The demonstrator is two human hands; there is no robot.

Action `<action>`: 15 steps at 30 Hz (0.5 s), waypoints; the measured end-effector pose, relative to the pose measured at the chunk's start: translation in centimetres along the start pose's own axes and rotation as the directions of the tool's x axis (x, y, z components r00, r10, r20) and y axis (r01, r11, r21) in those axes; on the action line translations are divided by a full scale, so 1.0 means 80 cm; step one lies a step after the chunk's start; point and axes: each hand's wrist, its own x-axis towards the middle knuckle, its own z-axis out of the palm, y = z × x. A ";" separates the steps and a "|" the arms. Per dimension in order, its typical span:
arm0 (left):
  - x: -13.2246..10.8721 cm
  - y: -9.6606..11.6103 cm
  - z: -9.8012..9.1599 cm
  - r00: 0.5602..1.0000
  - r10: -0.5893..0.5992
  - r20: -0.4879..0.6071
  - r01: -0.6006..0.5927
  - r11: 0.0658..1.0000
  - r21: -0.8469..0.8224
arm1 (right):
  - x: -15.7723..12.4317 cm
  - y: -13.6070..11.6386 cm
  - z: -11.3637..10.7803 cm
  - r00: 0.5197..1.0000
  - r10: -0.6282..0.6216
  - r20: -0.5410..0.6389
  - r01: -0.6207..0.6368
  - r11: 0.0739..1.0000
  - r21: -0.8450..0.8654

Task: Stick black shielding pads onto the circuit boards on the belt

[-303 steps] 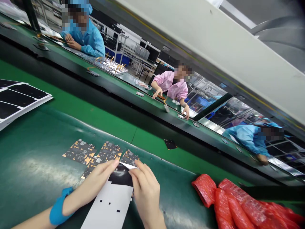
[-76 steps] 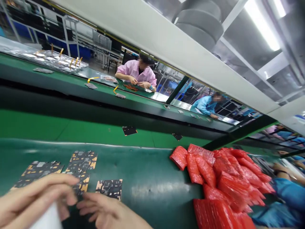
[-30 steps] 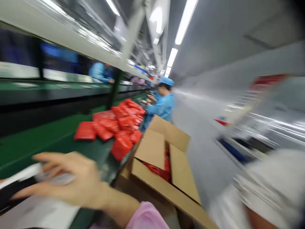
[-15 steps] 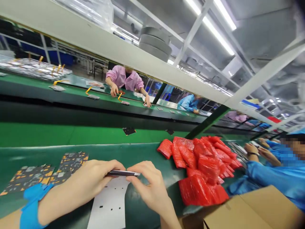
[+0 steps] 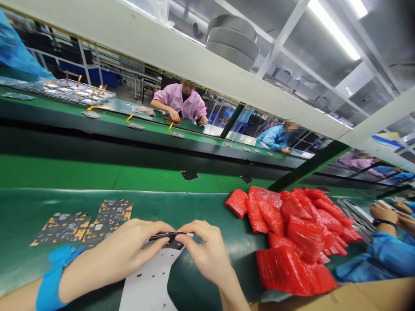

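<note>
Between the fingertips of both hands is a thin black board (image 5: 175, 244), seen almost edge-on. My left hand (image 5: 131, 244), with a blue band (image 5: 55, 276) on its wrist, pinches its left part. My right hand (image 5: 207, 246) is closed on its right end, thumb and forefinger meeting close to the left fingers. From below the board a white sheet (image 5: 147, 280) with several small dark rectangular marks or holes runs toward me, its right edge curved. Whether the sheet is attached to the board I cannot tell. Several black-and-orange circuit boards (image 5: 65, 227) lie left of my left hand.
A heap of red bubble-wrap packets (image 5: 292, 224) lies to the right, beside a cardboard box (image 5: 372, 296). Close by is a co-worker's blue sleeve (image 5: 385, 255). Dark boards (image 5: 189, 175) rest on the green belt (image 5: 97, 172). Other people sit at the far line.
My view has swung left, so things sit further right. The held board has tilted, showing a dark face under the fingers, and the white sheet bends more. Across the line, a person in pink drew one arm back.
</note>
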 end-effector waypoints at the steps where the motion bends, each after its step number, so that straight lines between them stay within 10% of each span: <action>1: 0.000 0.000 0.000 1.000 -0.010 -0.007 0.010 1.000 -0.018 | -0.001 0.002 0.001 1.000 -0.006 -0.010 0.006 1.000 -0.002; 7: 0.003 -0.007 0.000 0.993 -0.118 0.006 0.118 0.988 -0.103 | -0.004 0.012 0.011 0.970 -0.180 -0.163 0.178 0.984 -0.023; 15: 0.012 -0.015 -0.007 0.955 -0.217 0.203 0.290 0.832 -0.472 | -0.005 0.021 0.030 0.817 -0.482 -0.318 0.391 0.867 -0.309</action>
